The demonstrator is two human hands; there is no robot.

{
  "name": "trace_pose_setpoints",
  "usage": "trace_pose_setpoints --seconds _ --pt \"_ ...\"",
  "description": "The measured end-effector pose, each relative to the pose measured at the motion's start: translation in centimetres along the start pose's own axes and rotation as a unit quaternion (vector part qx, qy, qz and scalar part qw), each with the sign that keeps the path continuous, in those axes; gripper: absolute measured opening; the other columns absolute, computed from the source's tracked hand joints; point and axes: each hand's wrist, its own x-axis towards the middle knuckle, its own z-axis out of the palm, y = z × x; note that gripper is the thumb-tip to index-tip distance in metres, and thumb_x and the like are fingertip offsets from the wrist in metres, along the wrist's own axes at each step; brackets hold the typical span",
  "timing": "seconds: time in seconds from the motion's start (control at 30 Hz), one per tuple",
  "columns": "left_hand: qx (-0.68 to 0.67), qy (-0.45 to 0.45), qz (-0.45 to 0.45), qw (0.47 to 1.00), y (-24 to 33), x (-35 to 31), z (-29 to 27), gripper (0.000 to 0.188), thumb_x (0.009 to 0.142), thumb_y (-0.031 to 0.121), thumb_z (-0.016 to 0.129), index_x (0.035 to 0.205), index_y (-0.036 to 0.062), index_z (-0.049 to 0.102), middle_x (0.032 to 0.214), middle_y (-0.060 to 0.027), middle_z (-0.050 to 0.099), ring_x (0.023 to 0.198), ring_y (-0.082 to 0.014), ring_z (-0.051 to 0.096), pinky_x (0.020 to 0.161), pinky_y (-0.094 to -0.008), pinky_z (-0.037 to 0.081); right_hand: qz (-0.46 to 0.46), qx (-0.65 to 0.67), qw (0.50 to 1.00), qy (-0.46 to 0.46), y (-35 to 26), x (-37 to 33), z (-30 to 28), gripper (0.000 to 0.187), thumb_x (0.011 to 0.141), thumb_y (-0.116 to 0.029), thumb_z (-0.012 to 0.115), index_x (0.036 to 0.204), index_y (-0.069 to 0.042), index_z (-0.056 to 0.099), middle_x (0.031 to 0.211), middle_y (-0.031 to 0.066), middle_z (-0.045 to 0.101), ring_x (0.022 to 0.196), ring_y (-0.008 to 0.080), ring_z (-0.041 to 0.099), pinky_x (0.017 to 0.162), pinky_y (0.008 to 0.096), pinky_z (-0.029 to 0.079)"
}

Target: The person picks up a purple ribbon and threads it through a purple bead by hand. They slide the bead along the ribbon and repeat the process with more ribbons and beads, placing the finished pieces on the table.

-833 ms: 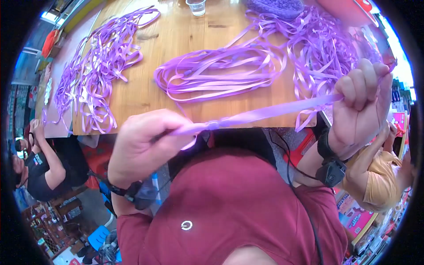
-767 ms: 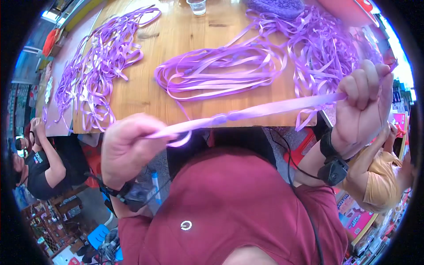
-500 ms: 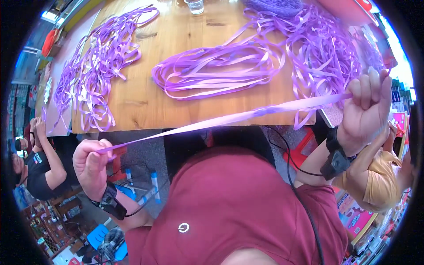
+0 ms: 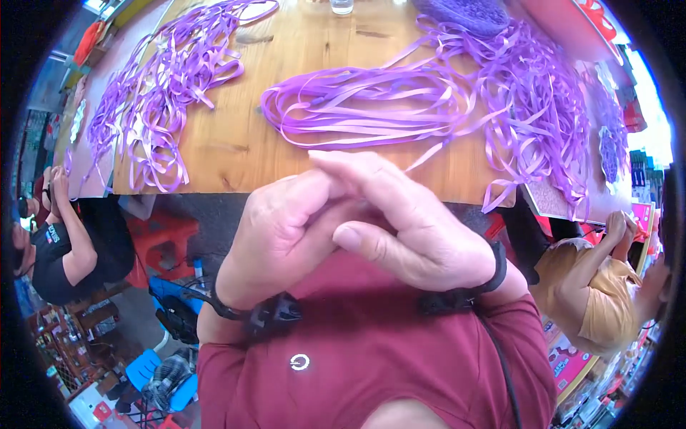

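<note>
My two hands meet in front of my chest, just off the table's near edge. My right hand (image 4: 421, 229) lies over the fingers of my left hand (image 4: 279, 229), its own fingers stretched and its thumb standing apart. Most of the left fingers are hidden beneath it, and no ribbon shows between the palms. Beyond them, on the table, lies a long looped bundle of purple ribbon (image 4: 357, 136). A loose ribbon end (image 4: 426, 156) trails from the bundle toward the back of my right hand.
Tangled purple ribbon (image 4: 539, 107) covers the right of the wooden table (image 4: 229, 154), beside a purple mesh-like heap (image 4: 471, 14). Another ribbon pile (image 4: 168, 93) lies left. A clear cup (image 4: 341, 6) stands at the far edge. People sit on both sides, and a blue chair (image 4: 146, 372) stands lower left.
My hands have come together from wide apart. The ribbon once stretched between them is no longer there; a loose strand and end now lie at the bundle's right side.
</note>
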Motion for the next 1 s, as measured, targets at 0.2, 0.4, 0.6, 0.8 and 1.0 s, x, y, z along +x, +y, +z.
trace_pose_setpoints --seconds 0.2,0.4,0.6,0.8,1.0 --pt "-0.06 -0.02 -0.135 0.989 0.4 -1.1 -2.2 0.006 0.081 0.006 0.058 0.083 0.0004 0.057 0.069 -0.0038 0.055 0.062 -0.0067 0.051 0.057 -0.0204 0.041 0.005 -0.119 0.993 0.008 0.1 -0.1 -1.7 0.027 0.073 -0.003 0.065 0.099 -0.001 0.059 0.079 0.0081 0.058 0.068 0.0178 0.055 0.062 0.0266 0.043" --pt "-0.115 0.059 -0.158 0.979 -0.1 -2.5 -3.1 0.006 0.076 0.002 0.062 0.079 -0.0006 0.057 0.073 -0.0012 0.055 0.064 -0.0053 0.049 0.057 -0.019 0.038 0.005 -0.131 0.987 0.094 0.2 -0.3 -2.2 0.013 0.072 0.001 0.064 0.085 0.0 0.063 0.065 0.0044 0.057 0.057 0.0131 0.048 0.052 0.0246 0.035" --pt "-0.17 0.069 -0.151 0.971 -0.3 -2.6 -2.3 0.007 0.076 0.003 0.063 0.077 -0.0004 0.057 0.071 -0.0007 0.055 0.061 -0.0035 0.047 0.055 -0.0175 0.038 -0.051 -0.266 0.962 0.034 1.0 0.2 -1.6 0.031 0.075 -0.003 0.061 0.106 -0.001 0.055 0.089 0.0095 0.059 0.078 0.0197 0.056 0.068 0.0263 0.043" --pt "-0.194 0.053 -0.121 0.972 0.1 -2.1 -1.3 0.009 0.077 0.004 0.063 0.078 -0.0004 0.056 0.07 0.0002 0.054 0.06 -0.0029 0.047 0.053 -0.0167 0.037 -0.008 0.0 1.0 -0.023 0.0 0.1 0.1 0.032 0.078 0.002 0.058 0.109 0.002 0.049 0.095 0.0113 0.056 0.079 0.0173 0.056 0.069 0.0273 0.045" --pt "-0.243 0.048 -0.146 0.958 -0.4 -2.6 -1.3 0.01 0.078 0.005 0.063 0.08 -0.0009 0.055 0.071 0.0002 0.053 0.058 -0.0026 0.044 0.052 -0.0165 0.036 -0.074 -0.117 0.989 0.046 0.3 0.1 -0.1 0.017 0.067 0.005 0.066 0.082 -0.002 0.062 0.068 0.0049 0.058 0.061 0.0153 0.053 0.05 0.0254 0.04"
